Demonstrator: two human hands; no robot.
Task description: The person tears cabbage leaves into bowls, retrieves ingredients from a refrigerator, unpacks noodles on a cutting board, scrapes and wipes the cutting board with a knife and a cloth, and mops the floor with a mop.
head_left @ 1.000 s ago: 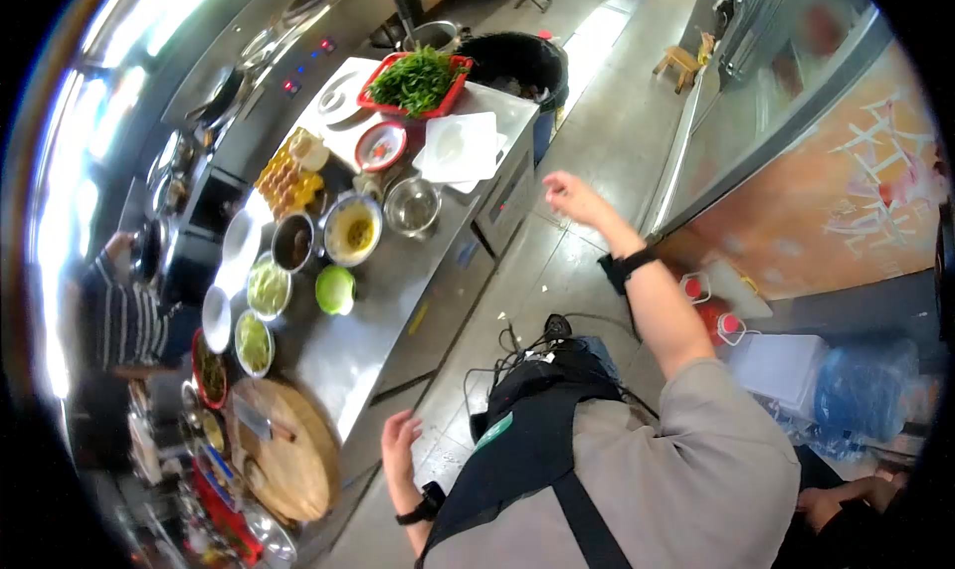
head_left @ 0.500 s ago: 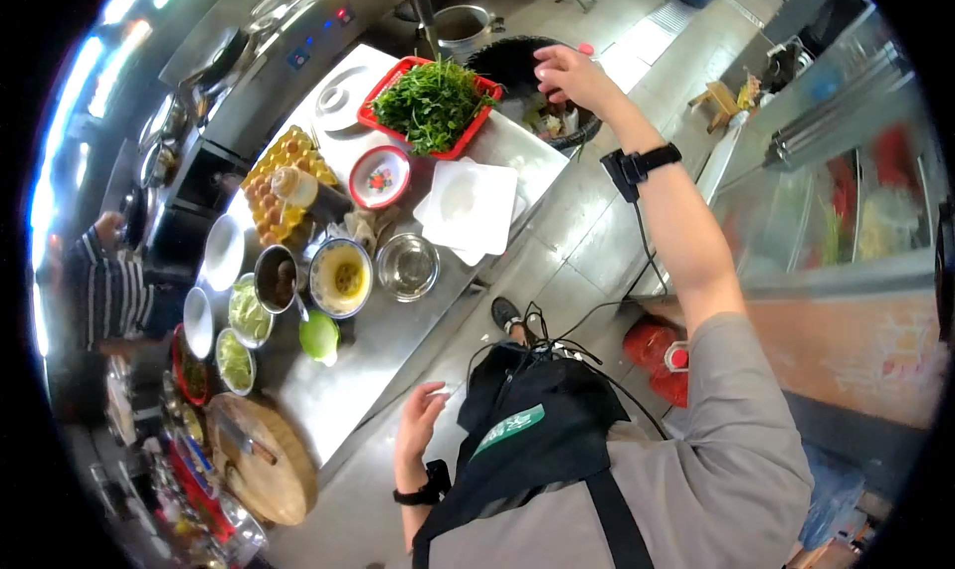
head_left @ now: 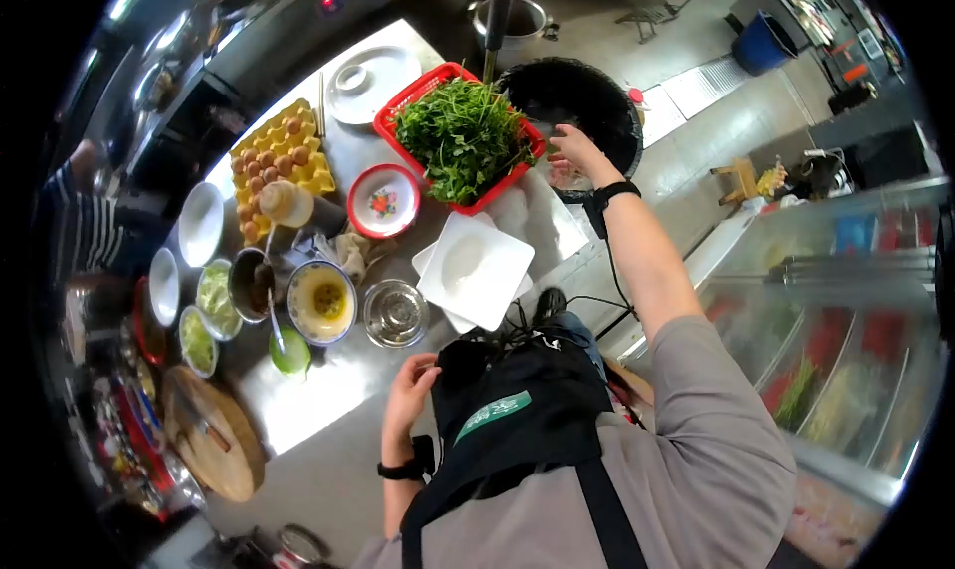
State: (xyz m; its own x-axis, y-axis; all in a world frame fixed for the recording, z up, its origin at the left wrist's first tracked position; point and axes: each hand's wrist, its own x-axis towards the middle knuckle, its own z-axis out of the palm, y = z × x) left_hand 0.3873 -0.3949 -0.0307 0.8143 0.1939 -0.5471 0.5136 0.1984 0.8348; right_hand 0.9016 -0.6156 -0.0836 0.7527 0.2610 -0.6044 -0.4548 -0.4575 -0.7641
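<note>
My right hand (head_left: 580, 157) is stretched out at the near edge of a black-lined bin (head_left: 612, 106), fingers apart and holding nothing visible. Just left of it, a red basket (head_left: 400, 99) full of leafy greens (head_left: 465, 139) sits on the counter corner. My left hand (head_left: 409, 391) hangs by the counter's front edge, empty, with its fingers loosely curled and apart. Nearest to that hand are a clear glass bowl (head_left: 395, 313) and stacked white square plates (head_left: 476, 271).
Egg trays (head_left: 319, 174), a red-rimmed bowl (head_left: 383, 201) and a yellow-filled bowl (head_left: 321, 302) stand on the counter. A round chopping board (head_left: 234, 460) bears a knife. At the left is a person in a striped top (head_left: 90, 233). A blue bin (head_left: 764, 42) stands farther back.
The view has shifted toward the counter and bin, so the basket and plates appear closer. My right hand now appears lower against the bin; my left hand stays near the counter's edge.
</note>
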